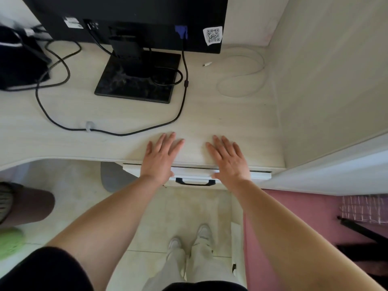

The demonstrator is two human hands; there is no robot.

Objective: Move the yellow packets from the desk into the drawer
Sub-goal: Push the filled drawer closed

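Observation:
My left hand (161, 156) and my right hand (229, 158) lie flat, fingers straight and spread, on the front edge of the pale wooden desk (126, 114). Neither holds anything. Directly below them is the white drawer (195, 175) with a dark handle (195, 182); it sits nearly flush under the desk edge, its inside hidden. No yellow packet shows anywhere on the desk.
A black monitor (134, 17) on a square base (136, 80) stands at the back, with black cables (52, 114) looping across the left. A white cable (243, 76) coils at the back right. A wall panel (327, 80) bounds the right; another person's leg (27, 204) is at left.

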